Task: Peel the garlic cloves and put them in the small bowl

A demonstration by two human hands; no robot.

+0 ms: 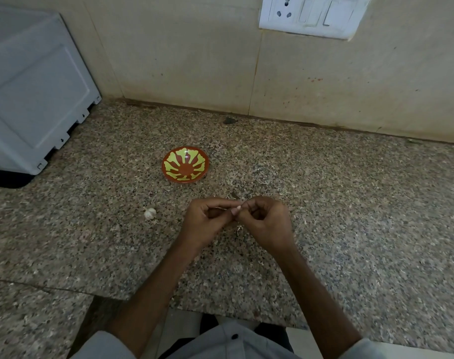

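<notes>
Garlic clove (236,210), of which only a small pale tip shows, is pinched between both hands just above the speckled table (350,203). The left hand (207,222) curls its fingers (216,203) round it from one side and the right hand (268,221) grips it from the other, fingertips touching. Beyond the hands stands the small bowl (185,164), red with yellow patterning. A white garlic piece (150,213) lies on the table near the left hand, and a peel scrap (238,229) lies under the hands.
</notes>
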